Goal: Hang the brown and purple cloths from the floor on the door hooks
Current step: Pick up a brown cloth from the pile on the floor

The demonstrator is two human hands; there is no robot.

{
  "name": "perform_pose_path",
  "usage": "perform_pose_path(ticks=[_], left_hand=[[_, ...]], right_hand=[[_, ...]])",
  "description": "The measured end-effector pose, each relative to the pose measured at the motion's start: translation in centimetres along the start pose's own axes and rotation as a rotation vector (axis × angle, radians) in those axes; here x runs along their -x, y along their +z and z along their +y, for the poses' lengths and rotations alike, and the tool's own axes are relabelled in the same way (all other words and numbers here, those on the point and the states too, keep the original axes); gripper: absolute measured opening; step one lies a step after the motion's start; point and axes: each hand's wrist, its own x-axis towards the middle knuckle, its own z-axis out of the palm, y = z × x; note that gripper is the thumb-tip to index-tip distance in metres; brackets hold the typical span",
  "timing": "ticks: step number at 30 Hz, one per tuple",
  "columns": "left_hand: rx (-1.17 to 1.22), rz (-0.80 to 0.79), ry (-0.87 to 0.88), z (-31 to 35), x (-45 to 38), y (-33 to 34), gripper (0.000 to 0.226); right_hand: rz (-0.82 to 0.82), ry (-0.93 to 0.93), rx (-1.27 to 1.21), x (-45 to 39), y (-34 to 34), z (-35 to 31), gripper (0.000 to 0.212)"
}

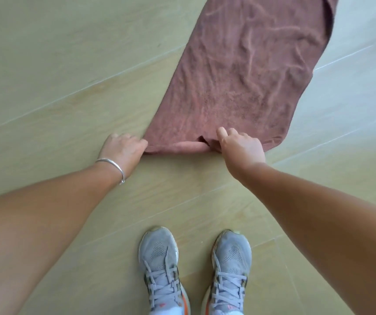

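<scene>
Nearest, grey shoes [195,267] stand on the wood floor [57,98]. Just beyond, left hand [123,147] pinches the brown cloth [239,76] at its near-left corner; right hand [241,146] grips the near edge w/ curled fingers. Step: picking up 1st cloth. Next: lift both corners, carry to hooks. Cloth lies flat, stretching far-right. Purple cloth, door not in view; nothing blocks.

A single wide-angle head view looks steeply down from standing height at the floor [46,87], feet at the frame's bottom centre, arms reaching upward into mid-frame
</scene>
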Motion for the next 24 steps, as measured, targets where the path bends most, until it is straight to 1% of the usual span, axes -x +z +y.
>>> perform_pose_path(ticks=[2, 7, 9, 11, 13, 16, 18, 21, 24], left_hand=[[0.001, -0.024, 0.024, 0.8, 2.1, -1.7, 0.034], [0.102, -0.010, 0.075, 3.2, 6.8, -6.6, 0.019], [0.225, 0.003, 0.077, 3.8, 8.4, -8.2, 0.020], [0.414, -0.009, 0.068, 4.4, 10.2, -9.7, 0.025], [0.511, -0.049, 0.096, 5.1, 12.0, -10.9, 0.025], [0.430, -0.090, 0.169, 5.2, 14.3, -12.6, 0.019], [0.361, -0.111, 0.184, 4.7, 14.9, -13.4, 0.017], [0.346, -0.171, 0.155, 3.6, 14.7, -15.0, 0.018], [0.391, -0.161, 0.085, 2.3, 13.0, -17.6, 0.017]], right_hand=[[-0.016, 0.013, -0.015, 3.0, -1.2, 1.2, 0.040], [-0.067, -0.004, -0.090, 10.6, -4.0, 3.9, 0.016], [-0.084, 0.039, -0.105, 13.6, -4.8, 5.4, 0.019], [-0.109, 0.109, -0.137, 16.6, -5.4, 6.8, 0.030], [-0.128, 0.162, -0.171, 19.4, -5.9, 8.0, 0.039], [-0.147, 0.199, -0.185, 23.0, -6.6, 9.2, 0.043], [-0.161, 0.231, -0.214, 24.6, -7.2, 9.7, 0.044], [-0.138, 0.308, -0.271, 25.1, -8.6, 10.1, 0.039], [-0.062, 0.393, -0.322, 23.9, -10.7, 11.2, 0.030]])
